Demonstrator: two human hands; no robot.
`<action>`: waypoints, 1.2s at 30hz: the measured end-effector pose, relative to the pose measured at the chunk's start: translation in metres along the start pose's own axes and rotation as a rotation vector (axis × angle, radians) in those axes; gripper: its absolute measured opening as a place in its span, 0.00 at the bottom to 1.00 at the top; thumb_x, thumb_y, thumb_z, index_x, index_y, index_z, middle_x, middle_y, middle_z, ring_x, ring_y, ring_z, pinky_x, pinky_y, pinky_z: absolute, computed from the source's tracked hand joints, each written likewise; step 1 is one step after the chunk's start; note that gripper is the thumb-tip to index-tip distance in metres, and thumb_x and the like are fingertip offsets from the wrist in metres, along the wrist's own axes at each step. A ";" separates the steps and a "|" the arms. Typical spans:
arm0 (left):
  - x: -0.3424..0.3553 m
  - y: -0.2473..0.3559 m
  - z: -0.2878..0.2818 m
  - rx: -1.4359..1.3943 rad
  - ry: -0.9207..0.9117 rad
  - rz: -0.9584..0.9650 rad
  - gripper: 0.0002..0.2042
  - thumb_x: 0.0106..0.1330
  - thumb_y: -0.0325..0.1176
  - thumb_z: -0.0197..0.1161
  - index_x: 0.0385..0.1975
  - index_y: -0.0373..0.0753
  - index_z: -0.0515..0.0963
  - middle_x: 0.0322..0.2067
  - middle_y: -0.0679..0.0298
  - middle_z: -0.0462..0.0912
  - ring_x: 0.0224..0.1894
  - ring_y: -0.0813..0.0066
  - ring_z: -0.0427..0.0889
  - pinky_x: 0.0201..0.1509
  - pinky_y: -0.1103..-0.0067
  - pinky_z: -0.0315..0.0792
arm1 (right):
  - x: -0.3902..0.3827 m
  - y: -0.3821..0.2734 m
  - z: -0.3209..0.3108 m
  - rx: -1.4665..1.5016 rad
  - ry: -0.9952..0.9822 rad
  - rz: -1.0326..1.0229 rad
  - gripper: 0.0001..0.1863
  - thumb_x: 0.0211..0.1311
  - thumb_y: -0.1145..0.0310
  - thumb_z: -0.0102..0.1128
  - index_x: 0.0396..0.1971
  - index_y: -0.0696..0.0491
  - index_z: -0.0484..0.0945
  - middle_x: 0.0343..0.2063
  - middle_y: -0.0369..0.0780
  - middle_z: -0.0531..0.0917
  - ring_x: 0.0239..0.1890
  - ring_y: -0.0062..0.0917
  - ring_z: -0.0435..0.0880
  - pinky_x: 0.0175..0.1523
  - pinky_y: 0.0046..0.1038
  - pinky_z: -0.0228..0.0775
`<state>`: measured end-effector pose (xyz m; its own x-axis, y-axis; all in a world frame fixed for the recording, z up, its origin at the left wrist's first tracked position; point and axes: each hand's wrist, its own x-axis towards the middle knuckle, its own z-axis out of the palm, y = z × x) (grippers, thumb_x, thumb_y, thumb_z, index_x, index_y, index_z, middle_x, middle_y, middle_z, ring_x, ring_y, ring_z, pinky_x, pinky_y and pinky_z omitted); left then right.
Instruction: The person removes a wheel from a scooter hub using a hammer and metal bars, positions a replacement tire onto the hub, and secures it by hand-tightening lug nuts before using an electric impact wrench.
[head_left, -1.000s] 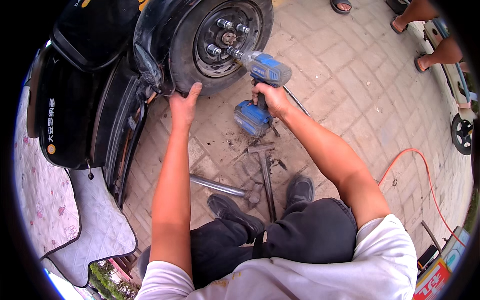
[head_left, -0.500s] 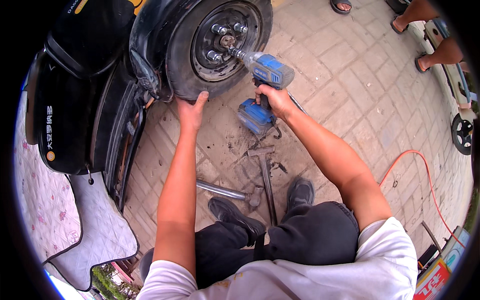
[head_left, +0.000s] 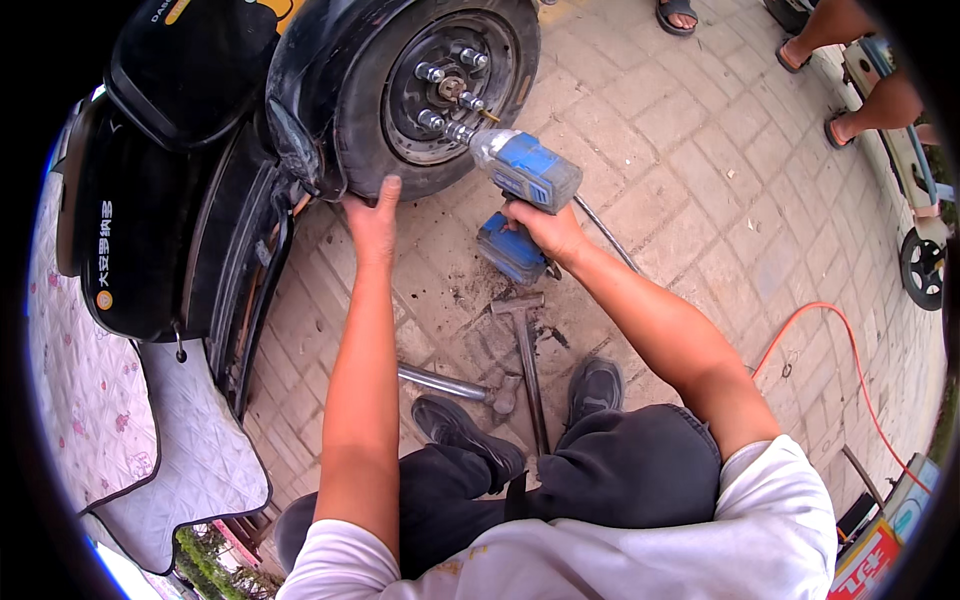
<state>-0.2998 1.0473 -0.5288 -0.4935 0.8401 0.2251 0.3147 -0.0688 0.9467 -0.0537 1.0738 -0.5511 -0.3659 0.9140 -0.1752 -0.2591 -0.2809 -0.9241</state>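
While the left hand (head_left: 374, 228) rests at the tyre (head_left: 372, 125), the right hand (head_left: 545, 230) grips an impact driver (head_left: 530, 170)

The wheel (head_left: 452, 88) is mounted on a black vehicle (head_left: 150, 210) at upper left, hub outward. Right fingers are wrapped round the driver's handle, with the blue battery (head_left: 512, 245) below. The socket (head_left: 460, 133) points at the lower-left chrome nut (head_left: 430, 120) and appears to meet it, though seating cannot be confirmed from this angle. Left thumb stands up, apart from the other fingers, which pass out of sight at the tyre's lower edge; whether they are closed on it cannot be told. A long-handled hammer (head_left: 527, 345) and a second hammer (head_left: 440, 380) lie on the paving (head_left: 680, 200) before the person's shoes (head_left: 597, 388), heads near each other.
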 end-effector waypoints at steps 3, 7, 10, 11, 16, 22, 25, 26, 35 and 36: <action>0.007 0.030 -0.006 -0.051 -0.019 0.010 0.36 0.57 0.40 0.71 0.61 0.28 0.62 0.60 0.56 0.67 0.59 0.68 0.66 0.66 0.77 0.55 | 0.009 0.003 0.012 0.034 -0.011 0.025 0.07 0.50 0.76 0.59 0.31 0.57 0.73 0.22 0.35 0.76 0.21 0.19 0.74 0.29 0.25 0.69; 0.004 0.030 -0.010 -0.045 -0.026 0.045 0.36 0.56 0.40 0.71 0.61 0.29 0.62 0.59 0.58 0.68 0.59 0.68 0.67 0.66 0.77 0.55 | 0.008 0.001 0.030 0.259 -0.087 0.062 0.06 0.50 0.78 0.58 0.30 0.58 0.72 0.20 0.36 0.76 0.19 0.21 0.74 0.27 0.25 0.69; 0.005 0.020 -0.010 -0.028 -0.071 0.030 0.39 0.55 0.42 0.72 0.62 0.29 0.60 0.60 0.57 0.66 0.60 0.68 0.65 0.67 0.77 0.53 | 0.006 -0.003 0.045 0.231 -0.031 0.094 0.05 0.51 0.76 0.58 0.29 0.57 0.72 0.19 0.36 0.75 0.19 0.20 0.74 0.25 0.25 0.68; 0.003 0.017 -0.010 -0.042 -0.068 0.001 0.40 0.54 0.42 0.72 0.62 0.30 0.59 0.60 0.57 0.66 0.61 0.67 0.65 0.67 0.77 0.53 | 0.009 -0.001 0.044 0.176 -0.006 0.093 0.05 0.51 0.76 0.58 0.29 0.57 0.72 0.19 0.36 0.75 0.18 0.20 0.74 0.25 0.25 0.68; -0.005 0.001 0.002 -0.107 -0.047 -0.005 0.43 0.54 0.42 0.73 0.64 0.32 0.55 0.61 0.56 0.63 0.62 0.67 0.63 0.67 0.76 0.53 | 0.017 0.007 0.029 0.047 0.021 0.095 0.06 0.51 0.75 0.58 0.28 0.57 0.72 0.18 0.35 0.75 0.18 0.19 0.72 0.25 0.24 0.67; -0.007 0.000 0.005 -0.127 -0.132 -0.087 0.44 0.53 0.40 0.73 0.65 0.33 0.52 0.62 0.58 0.62 0.63 0.68 0.62 0.68 0.75 0.52 | 0.018 0.010 0.029 0.113 0.026 0.099 0.05 0.51 0.77 0.57 0.28 0.57 0.72 0.18 0.36 0.75 0.17 0.20 0.73 0.26 0.25 0.68; -0.007 -0.011 0.006 -0.186 -0.138 -0.129 0.44 0.54 0.39 0.73 0.65 0.33 0.51 0.62 0.57 0.62 0.63 0.68 0.63 0.68 0.75 0.53 | 0.018 0.007 0.029 0.133 0.008 0.117 0.08 0.48 0.80 0.55 0.31 0.59 0.72 0.19 0.38 0.74 0.17 0.23 0.72 0.26 0.26 0.67; -0.009 -0.014 0.006 -0.190 -0.133 -0.153 0.43 0.55 0.39 0.73 0.65 0.33 0.51 0.62 0.57 0.62 0.63 0.68 0.63 0.68 0.75 0.53 | 0.019 0.007 0.030 0.139 0.002 0.126 0.10 0.47 0.81 0.54 0.33 0.60 0.72 0.19 0.39 0.74 0.17 0.24 0.72 0.26 0.26 0.66; -0.015 -0.024 0.014 -0.207 -0.141 -0.192 0.41 0.56 0.40 0.72 0.64 0.32 0.53 0.61 0.56 0.64 0.62 0.68 0.65 0.67 0.75 0.54 | 0.019 0.004 0.025 0.212 0.009 0.159 0.10 0.48 0.81 0.54 0.34 0.60 0.72 0.19 0.38 0.73 0.18 0.25 0.72 0.27 0.26 0.67; -0.015 -0.026 0.016 -0.207 -0.141 -0.180 0.41 0.56 0.40 0.72 0.63 0.31 0.53 0.61 0.56 0.65 0.62 0.68 0.65 0.67 0.75 0.54 | 0.019 0.004 0.024 0.215 0.004 0.155 0.10 0.49 0.81 0.55 0.34 0.60 0.73 0.19 0.38 0.73 0.18 0.24 0.72 0.27 0.27 0.67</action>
<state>-0.2875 1.0452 -0.5611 -0.4045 0.9141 0.0291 0.0533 -0.0082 0.9985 -0.0831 1.0835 -0.5503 -0.4122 0.8564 -0.3110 -0.3844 -0.4729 -0.7928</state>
